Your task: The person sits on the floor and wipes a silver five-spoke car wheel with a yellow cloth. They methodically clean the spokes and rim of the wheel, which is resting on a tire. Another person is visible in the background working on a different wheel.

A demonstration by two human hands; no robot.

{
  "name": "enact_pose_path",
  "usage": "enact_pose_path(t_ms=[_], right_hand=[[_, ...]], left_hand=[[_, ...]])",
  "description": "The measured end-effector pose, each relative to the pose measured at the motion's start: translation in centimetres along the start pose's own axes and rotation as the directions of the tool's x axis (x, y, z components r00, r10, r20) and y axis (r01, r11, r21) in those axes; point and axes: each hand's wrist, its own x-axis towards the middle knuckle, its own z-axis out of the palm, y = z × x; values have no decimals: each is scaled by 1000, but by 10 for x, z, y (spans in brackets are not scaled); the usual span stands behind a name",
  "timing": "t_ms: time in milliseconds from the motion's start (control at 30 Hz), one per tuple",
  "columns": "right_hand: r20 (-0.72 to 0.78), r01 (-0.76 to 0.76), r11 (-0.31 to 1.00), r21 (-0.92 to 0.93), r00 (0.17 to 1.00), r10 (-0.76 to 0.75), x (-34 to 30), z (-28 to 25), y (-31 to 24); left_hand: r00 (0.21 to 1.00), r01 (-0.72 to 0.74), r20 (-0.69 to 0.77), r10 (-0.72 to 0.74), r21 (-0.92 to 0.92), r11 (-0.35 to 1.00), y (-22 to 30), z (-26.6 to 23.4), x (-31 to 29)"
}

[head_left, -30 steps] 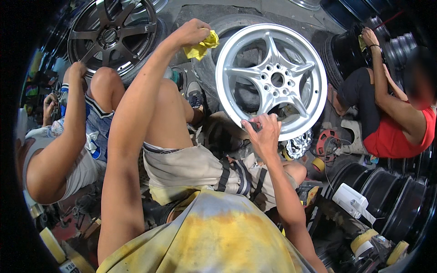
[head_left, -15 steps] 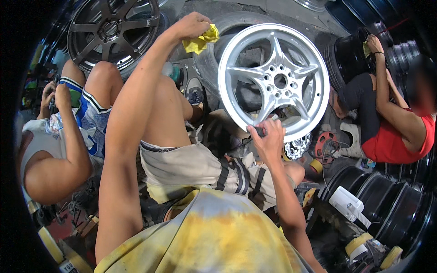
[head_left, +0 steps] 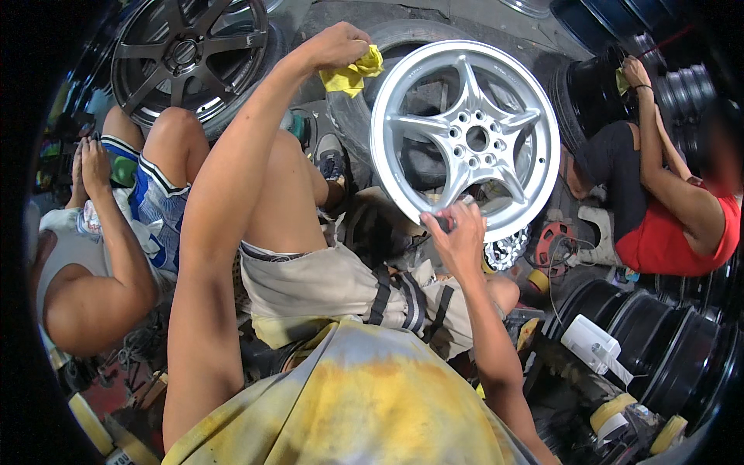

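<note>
A silver alloy wheel rim (head_left: 508,120) with several spokes stands tilted in front of me. At its near edge is my right hand (head_left: 465,236), closed around a small dark handle-like object (head_left: 444,222) with a bit of red; most of it is hidden by the fingers. My outstretched left hand (head_left: 341,46) grips a crumpled yellow cloth (head_left: 353,74). Both hang just left of the rim's upper edge, apart from it. Behind the silver rim a worn tyre (head_left: 349,116) lies on the floor.
A dark multi-spoke wheel (head_left: 186,58) stands at the far left, near a seated co-worker (head_left: 101,271). Another co-worker in red (head_left: 682,229) works at a black rim (head_left: 593,93). Black rims (head_left: 659,356), a white boxy device (head_left: 590,343) and tape rolls (head_left: 612,415) sit at the right.
My left hand and the yellow cloth have shifted slightly right, toward the silver rim. My right hand stays at the rim's near edge. The left co-worker's hands have moved a little.
</note>
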Motion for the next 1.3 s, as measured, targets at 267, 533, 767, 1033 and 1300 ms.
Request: enact_pose_path(t_ms=[267, 533, 767, 1033, 1300], right_hand=[[-28, 54, 999, 2, 998, -54, 8, 2, -8], [-31, 67, 997, -30, 997, -68, 13, 9, -9], [14, 77, 997, -26, 997, -77, 3, -1, 3], [143, 98, 995, -8, 985, -95, 11, -7, 3], [19, 265, 963, 55, 964, -266, 83, 32, -43]], left_hand=[[1000, 8, 21, -8, -24, 1000, 3, 3, 2], [999, 18, -31, -18, 0, 1000, 9, 6, -1], [999, 48, 13, -48, -16, 999, 2, -7, 1], [1000, 15, -19, -14, 22, 1000, 0, -9, -3], [999, -35, -13, 36, 49, 998, 17, 1, -2]])
